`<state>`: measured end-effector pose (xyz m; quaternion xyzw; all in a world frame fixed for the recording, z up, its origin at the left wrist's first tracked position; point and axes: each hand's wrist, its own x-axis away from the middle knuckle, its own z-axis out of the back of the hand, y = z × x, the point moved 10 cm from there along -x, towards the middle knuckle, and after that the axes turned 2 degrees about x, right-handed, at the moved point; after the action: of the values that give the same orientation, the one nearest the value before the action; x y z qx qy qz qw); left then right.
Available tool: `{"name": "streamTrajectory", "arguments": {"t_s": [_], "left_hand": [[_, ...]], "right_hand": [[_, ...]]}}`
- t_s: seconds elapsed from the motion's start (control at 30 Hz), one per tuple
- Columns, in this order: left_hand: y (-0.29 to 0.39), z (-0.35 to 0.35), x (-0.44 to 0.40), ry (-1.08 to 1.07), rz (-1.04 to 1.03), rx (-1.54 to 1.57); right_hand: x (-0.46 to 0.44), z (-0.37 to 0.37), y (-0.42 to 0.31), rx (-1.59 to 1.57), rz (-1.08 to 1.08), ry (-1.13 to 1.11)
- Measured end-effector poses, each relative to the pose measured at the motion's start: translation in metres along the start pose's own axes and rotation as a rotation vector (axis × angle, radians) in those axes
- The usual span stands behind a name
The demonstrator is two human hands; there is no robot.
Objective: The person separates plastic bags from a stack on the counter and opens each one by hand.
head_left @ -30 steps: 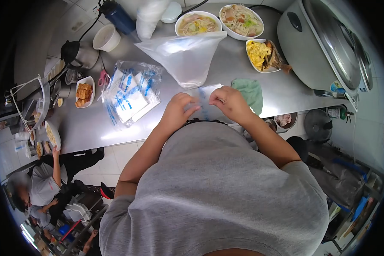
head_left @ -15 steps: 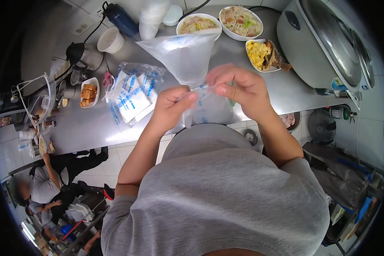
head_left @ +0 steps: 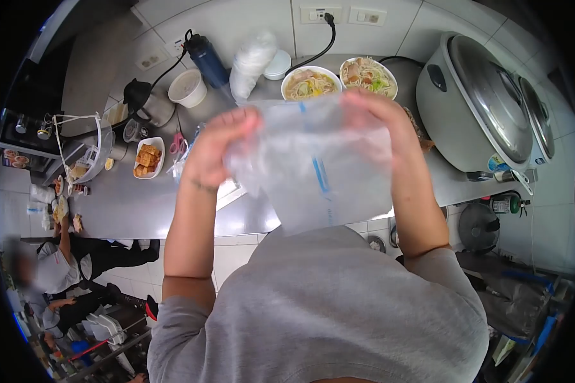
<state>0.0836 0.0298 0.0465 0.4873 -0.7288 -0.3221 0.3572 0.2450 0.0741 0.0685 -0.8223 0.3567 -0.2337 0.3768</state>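
A translucent plastic bag (head_left: pixel 300 191) with blue print is spread wide in front of my body, its lower edge hanging over the counter's front edge. My left hand (head_left: pixel 218 143) grips its upper left side, fingers blurred by motion. On the upper right, my right hand (head_left: pixel 380 115) holds the bag's edge, with part of the fingers showing hazily through the plastic. Behind the bag stand two bowls: a noodle soup (head_left: pixel 312 83) and a bowl of noodles with meat chunks (head_left: pixel 369 75). The packet of bags on the counter is mostly hidden behind my left arm and the bag.
On the right stands a large rice cooker (head_left: pixel 473 102). Toward the left are a dish of fried tofu-like cubes (head_left: pixel 148 159), pink scissors (head_left: pixel 179 143), a kettle (head_left: pixel 148 108), a white tub (head_left: pixel 187 88) and a blue bottle (head_left: pixel 207 60). Another person (head_left: pixel 57 268) works at far left.
Both hands have moved apart, and the bag, bunched between my fingers before, is now stretched open between them. The view has tilted up, showing more of the wall.
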Motion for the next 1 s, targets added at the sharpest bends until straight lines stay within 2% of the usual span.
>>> {"name": "streamTrajectory", "arguments": {"t_s": [0.03, 0.07, 0.1, 0.17, 0.2, 0.23, 0.27, 0.37, 0.43, 0.5, 0.53, 0.57, 0.67, 0.7, 0.77, 0.83, 0.9, 0.93, 1.0], "left_hand": [[0.002, 0.012, -0.01, 0.167, 0.015, 0.16], [-0.015, 0.043, -0.027, 0.261, 0.042, 0.145], [-0.043, 0.081, -0.044, 0.35, 0.064, 0.125], [-0.108, 0.108, -0.049, 0.525, 0.093, 0.1], [-0.143, 0.115, -0.049, 0.613, 0.11, 0.088], [-0.168, 0.129, -0.048, 0.705, 0.132, 0.079], [-0.175, 0.145, -0.056, 0.701, 0.087, -0.047], [-0.165, 0.17, -0.055, 0.718, -0.09, -0.408], [-0.132, 0.168, -0.03, 0.778, -0.275, -0.652], [-0.111, 0.157, -0.004, 0.709, -0.239, -0.577], [-0.104, 0.148, 0.011, 0.679, -0.215, -0.536], [-0.096, 0.138, 0.022, 0.643, -0.297, -0.397], [-0.073, 0.105, 0.045, 0.573, -0.317, -0.327], [-0.08, 0.097, 0.045, 0.495, -0.23, -0.213], [-0.071, 0.068, 0.046, 0.4, -0.238, -0.301], [-0.063, 0.04, 0.041, 0.292, -0.269, -0.359], [-0.061, 0.017, 0.038, 0.182, -0.299, -0.284], [-0.062, 0.005, 0.04, 0.126, -0.298, -0.246], [-0.056, -0.014, 0.045, 0.101, -0.3, -0.257]], "right_hand": [[-0.009, 0.01, 0.009, -0.003, 0.008, 0.13], [-0.016, 0.026, 0.02, -0.004, 0.017, 0.26], [-0.025, 0.021, 0.003, 0.545, 0.452, 0.014], [-0.067, 0.103, 0.099, 0.674, 0.291, 0.091], [-0.073, 0.164, 0.187, 0.217, -0.295, 0.401], [-0.068, 0.169, 0.196, 0.211, -0.273, 0.49], [-0.061, 0.174, 0.2, 0.205, -0.253, 0.579], [-0.055, 0.173, 0.175, 0.447, -0.118, 0.638], [-0.036, 0.172, 0.132, 1.066, 0.228, 0.643], [0.006, 0.176, 0.121, 1.688, 0.285, 0.709], [0.028, 0.192, 0.128, 1.739, 0.179, 0.69], [0.046, 0.207, 0.133, 1.792, 0.073, 0.666], [0.076, 0.243, 0.144, 1.805, 0.01, 0.679], [0.075, 0.245, 0.138, 1.831, -0.007, 0.71], [0.07, 0.254, 0.132, 1.809, -0.09, 0.737], [0.049, 0.228, 0.127, 1.819, -0.059, 0.456], [0.037, 0.103, 0.08, 1.397, 0.117, 0.344], [0.036, 0.041, 0.062, 1.285, 0.353, 0.198], [0.042, -0.022, 0.043, 1.179, 0.539, 0.004]]}}
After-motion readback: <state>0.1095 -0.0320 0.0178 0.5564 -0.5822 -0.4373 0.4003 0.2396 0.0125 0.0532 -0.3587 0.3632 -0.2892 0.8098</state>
